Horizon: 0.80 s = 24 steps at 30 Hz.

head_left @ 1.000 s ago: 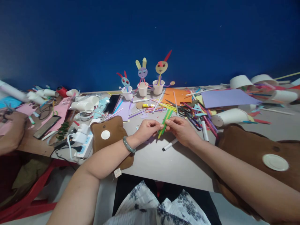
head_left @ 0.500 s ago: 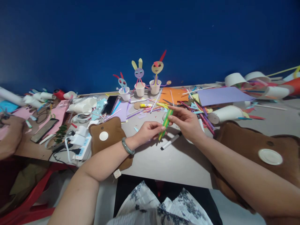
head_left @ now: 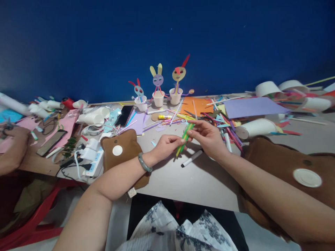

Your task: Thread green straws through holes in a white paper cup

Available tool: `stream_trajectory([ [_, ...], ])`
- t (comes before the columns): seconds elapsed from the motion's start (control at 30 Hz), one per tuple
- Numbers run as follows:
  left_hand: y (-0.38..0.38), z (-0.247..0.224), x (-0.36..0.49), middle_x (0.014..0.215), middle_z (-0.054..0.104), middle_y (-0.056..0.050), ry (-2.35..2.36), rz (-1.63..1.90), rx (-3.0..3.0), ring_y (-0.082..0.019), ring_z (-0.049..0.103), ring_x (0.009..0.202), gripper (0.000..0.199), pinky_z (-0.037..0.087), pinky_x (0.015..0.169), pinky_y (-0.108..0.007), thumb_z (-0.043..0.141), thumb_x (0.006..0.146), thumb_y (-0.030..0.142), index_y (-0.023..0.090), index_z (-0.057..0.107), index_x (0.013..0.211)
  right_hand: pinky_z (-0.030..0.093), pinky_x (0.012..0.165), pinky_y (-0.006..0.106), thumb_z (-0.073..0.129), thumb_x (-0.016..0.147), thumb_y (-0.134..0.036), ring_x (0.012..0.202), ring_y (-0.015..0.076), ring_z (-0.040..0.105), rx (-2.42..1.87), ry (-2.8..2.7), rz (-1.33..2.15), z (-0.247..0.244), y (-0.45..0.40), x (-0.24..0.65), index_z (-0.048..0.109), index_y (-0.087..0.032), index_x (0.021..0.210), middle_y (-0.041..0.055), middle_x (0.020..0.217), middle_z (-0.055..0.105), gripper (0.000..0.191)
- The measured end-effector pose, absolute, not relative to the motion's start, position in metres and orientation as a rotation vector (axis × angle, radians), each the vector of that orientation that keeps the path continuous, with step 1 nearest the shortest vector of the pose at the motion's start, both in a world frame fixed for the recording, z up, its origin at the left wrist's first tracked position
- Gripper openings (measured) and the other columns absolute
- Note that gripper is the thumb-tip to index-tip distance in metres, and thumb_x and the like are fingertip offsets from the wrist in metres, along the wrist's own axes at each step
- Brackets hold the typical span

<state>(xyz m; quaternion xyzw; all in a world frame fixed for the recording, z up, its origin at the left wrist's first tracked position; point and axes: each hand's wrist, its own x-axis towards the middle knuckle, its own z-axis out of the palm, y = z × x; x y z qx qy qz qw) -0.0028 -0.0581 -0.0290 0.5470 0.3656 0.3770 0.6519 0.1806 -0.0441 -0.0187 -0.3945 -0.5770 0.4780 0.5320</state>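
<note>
Between my two hands, above the table, is a small bundle of green and yellow sticks, held at a slant. The fingers of my left hand pinch it from the left, lower down. My right hand grips its upper part with thumb and fingers. Just below on the table lies a white marker with a black tip. Behind stand three white paper cups with paper faces on sticks, one of them a purple rabbit face.
Brown plush cushions lie left and right of my arms. A power strip, a phone, purple paper and a paper roll are around. At far left another person's hand holds scissors.
The view has shifted slightly, so the cups and table items appear a little further right. Both hands keep hold of the sticks in nearly the same pose.
</note>
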Motion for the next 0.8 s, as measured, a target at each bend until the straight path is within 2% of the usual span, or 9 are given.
stream_trajectory([
  [0.13, -0.058, -0.028, -0.002, 0.057, 0.058, 0.002, 0.834, 0.842, 1.212, -0.005, 0.044, 0.047, 0.052, 0.039, 0.046, -0.021, 0.077, 0.074, 0.061, 0.01, 0.071, 0.075, 0.056, 0.064, 0.029, 0.083, 0.079, -0.041, 0.061, 0.0141, 0.066, -0.942, -1.384, 1.137, -0.02, -0.044, 0.18, 0.07, -0.023, 0.114, -0.0026, 0.07, 0.066, 0.041],
  [0.23, -0.057, -0.022, -0.002, 0.05, 0.051, 0.004, 0.851, 0.791, 1.189, -0.005, 0.041, 0.043, 0.055, 0.037, 0.045, -0.021, 0.079, 0.07, 0.064, 0.01, 0.069, 0.072, 0.055, 0.063, 0.029, 0.083, 0.079, -0.041, 0.061, 0.014, 0.066, -0.947, -1.364, 1.132, -0.02, -0.046, 0.181, 0.069, -0.023, 0.118, -0.0036, 0.069, 0.065, 0.045],
  [0.33, -0.057, -0.017, -0.003, 0.048, 0.052, 0.003, 0.88, 0.755, 1.186, -0.005, 0.042, 0.042, 0.059, 0.035, 0.044, -0.021, 0.08, 0.065, 0.068, 0.01, 0.068, 0.068, 0.055, 0.064, 0.029, 0.083, 0.078, -0.04, 0.061, 0.0139, 0.065, -0.951, -1.338, 1.142, -0.02, -0.047, 0.181, 0.067, -0.024, 0.12, -0.0045, 0.068, 0.064, 0.048],
  [0.47, -0.056, -0.021, -0.004, 0.053, 0.058, 0.0, 0.894, 0.772, 1.251, -0.006, 0.046, 0.045, 0.059, 0.037, 0.045, -0.021, 0.077, 0.07, 0.068, 0.01, 0.069, 0.068, 0.053, 0.063, 0.028, 0.084, 0.077, -0.039, 0.06, 0.0128, 0.064, -0.939, -1.322, 1.19, -0.022, -0.046, 0.181, 0.068, -0.022, 0.11, -0.0038, 0.07, 0.066, 0.04],
  [0.6, -0.052, -0.027, -0.007, 0.06, 0.062, -0.002, 0.884, 0.786, 1.268, -0.007, 0.05, 0.049, 0.058, 0.039, 0.048, -0.021, 0.075, 0.074, 0.067, 0.009, 0.072, 0.073, 0.05, 0.06, 0.025, 0.087, 0.074, -0.038, 0.057, 0.0114, 0.063, -0.922, -1.246, 1.288, -0.023, -0.044, 0.181, 0.063, -0.023, 0.11, -0.0064, 0.066, 0.065, 0.045],
  [0.7, -0.048, -0.027, -0.011, 0.059, 0.061, -0.002, 0.891, 0.738, 1.274, -0.005, 0.042, 0.046, 0.06, 0.031, 0.044, -0.02, 0.068, 0.08, 0.068, 0.009, 0.073, 0.077, 0.049, 0.059, 0.024, 0.09, 0.068, -0.039, 0.055, 0.0103, 0.061, -0.937, -1.136, 1.312, -0.022, -0.041, 0.182, 0.061, -0.023, 0.109, -0.0089, 0.061, 0.062, 0.053],
  [0.8, -0.047, -0.025, -0.014, 0.064, 0.065, -0.004, 0.867, 0.699, 1.297, -0.003, 0.037, 0.047, 0.059, 0.027, 0.043, -0.02, 0.071, 0.079, 0.067, 0.008, 0.074, 0.078, 0.048, 0.057, 0.022, 0.094, 0.061, -0.038, 0.053, 0.0093, 0.06, -0.97, -1.019, 1.289, -0.021, -0.037, 0.184, 0.061, -0.023, 0.101, -0.01, 0.059, 0.06, 0.054],
])
